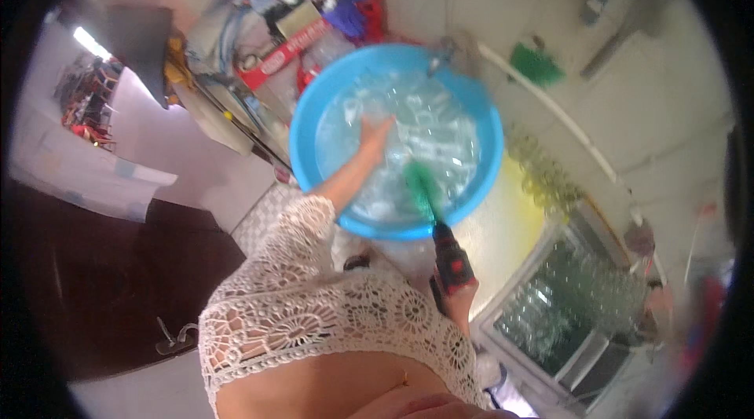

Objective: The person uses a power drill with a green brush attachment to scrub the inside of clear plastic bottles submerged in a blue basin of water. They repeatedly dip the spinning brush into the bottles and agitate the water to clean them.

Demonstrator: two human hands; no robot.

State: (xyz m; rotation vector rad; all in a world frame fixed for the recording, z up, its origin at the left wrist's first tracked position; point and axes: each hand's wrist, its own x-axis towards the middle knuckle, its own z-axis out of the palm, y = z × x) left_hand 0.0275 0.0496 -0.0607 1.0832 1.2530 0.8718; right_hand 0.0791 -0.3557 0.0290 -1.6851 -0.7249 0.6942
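In front of me is a round blue plastic basin (301, 151) of water with clear glass or plastic vessels (433, 139) crowded in it. My left hand (375, 135) reaches into its left half, among the vessels. Blur and glare hide whether its fingers hold one. A black and red cordless drill (453, 266) is gripped in my right hand (459, 299) just outside the near rim. From its chuck a green bristle brush (422, 183) extends over the rim into the basin, its bristles blurred near the vessels.
Right of the basin, clear vessels (545, 180) line a pale yellowish surface (500, 242). Beyond them stands a grey-framed tub (542, 301) of glassware. A white pipe (554, 107) runs along the wall near another green brush (535, 62). Behind the basin sits a red box (285, 54) among clutter.
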